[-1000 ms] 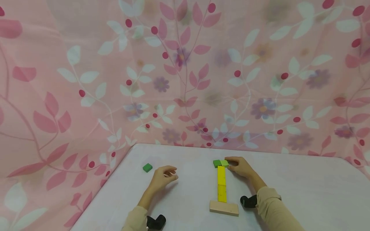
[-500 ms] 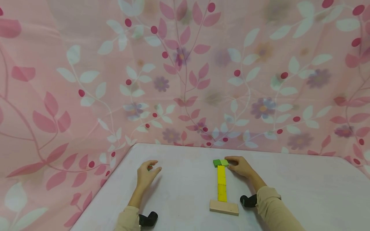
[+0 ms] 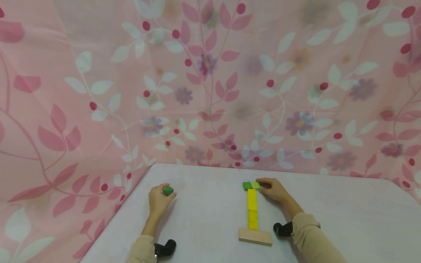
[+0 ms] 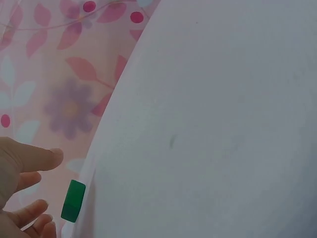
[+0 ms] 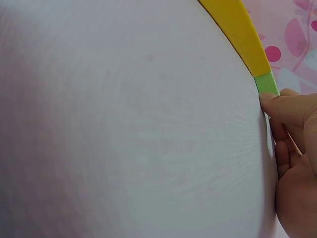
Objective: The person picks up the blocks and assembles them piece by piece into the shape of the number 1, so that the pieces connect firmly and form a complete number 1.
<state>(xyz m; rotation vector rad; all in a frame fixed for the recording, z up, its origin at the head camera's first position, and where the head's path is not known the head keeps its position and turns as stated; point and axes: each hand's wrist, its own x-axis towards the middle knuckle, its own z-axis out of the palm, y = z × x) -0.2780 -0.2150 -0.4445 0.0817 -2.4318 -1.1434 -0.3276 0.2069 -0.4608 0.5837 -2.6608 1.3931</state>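
Observation:
A small dark green block (image 3: 168, 191) lies at the table's left part, and my left hand (image 3: 159, 201) is around it. In the left wrist view the thumb and fingers (image 4: 47, 159) stand spread, with a gap between them and the green block (image 4: 73, 201). My right hand (image 3: 275, 190) pinches the light green block (image 3: 255, 186) between thumb and finger, as the right wrist view shows at its green end (image 5: 266, 84). Touching that block on its left is another green block (image 3: 246, 186). Two yellow blocks (image 3: 252, 208) run in a line below the green pair.
A plain wooden block (image 3: 255, 236) lies crosswise at the near end of the yellow line. The white table (image 3: 210, 219) ends at a pink floral cloth (image 3: 210, 109) behind and to the left. Black wrist devices (image 3: 165, 248) sit beside both forearms.
My left hand has moved left, from between the blocks to around the lone green block, which lies where it was. The right hand and the arranged blocks have stayed in place.

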